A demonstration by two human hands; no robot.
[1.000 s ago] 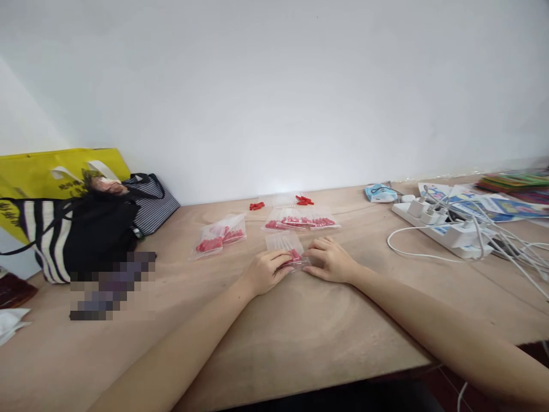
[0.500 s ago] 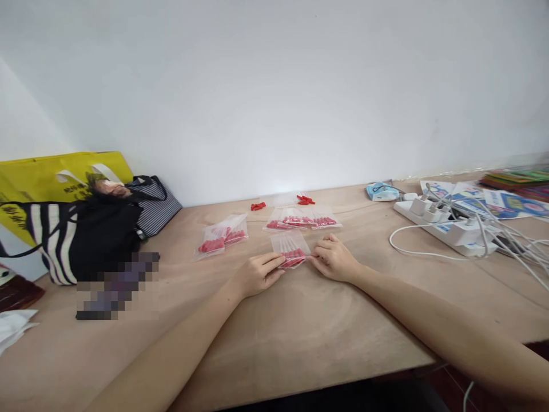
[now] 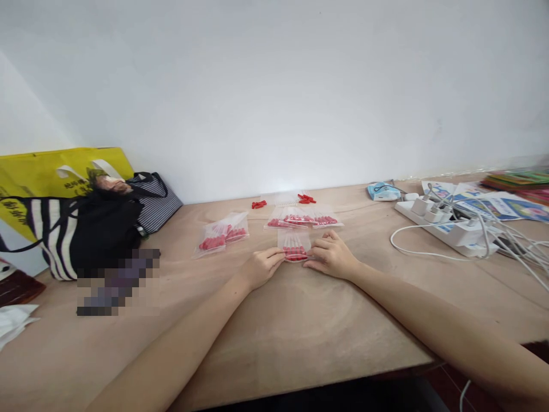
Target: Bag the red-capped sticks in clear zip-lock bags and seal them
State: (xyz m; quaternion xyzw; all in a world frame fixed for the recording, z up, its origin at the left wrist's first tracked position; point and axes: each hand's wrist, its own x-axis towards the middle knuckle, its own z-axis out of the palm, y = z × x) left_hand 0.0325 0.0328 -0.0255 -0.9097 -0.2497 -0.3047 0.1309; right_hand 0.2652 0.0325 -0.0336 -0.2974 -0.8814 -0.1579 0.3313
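Observation:
A small clear plastic bag (image 3: 294,237) lies on the table in front of me, with several red-ended white sticks in it; their exact kind I cannot make out. My left hand (image 3: 262,268) pinches the bag's near left corner between thumb and fingers. On the near right corner, my right hand (image 3: 330,256) grips the same edge, fingers curled. Just beyond are overlapping clear bags (image 3: 302,217) with similar red contents. Two more filled bags (image 3: 221,234) rest to the left. Small loose red pieces (image 3: 259,204) and another red cluster (image 3: 306,198) lie near the wall.
A black bag with white stripes (image 3: 90,237) and a yellow bag (image 3: 72,166) stand at the left, beside a blurred-out object (image 3: 118,283). To the right are a white power strip (image 3: 446,229) with tangled cables, a blue face mask (image 3: 383,191) and printed sheets (image 3: 510,203).
The bag between my hands has shifted slightly right and straightened, its near edge now level. My left hand has moved a little right and up, bringing the hands closer together.

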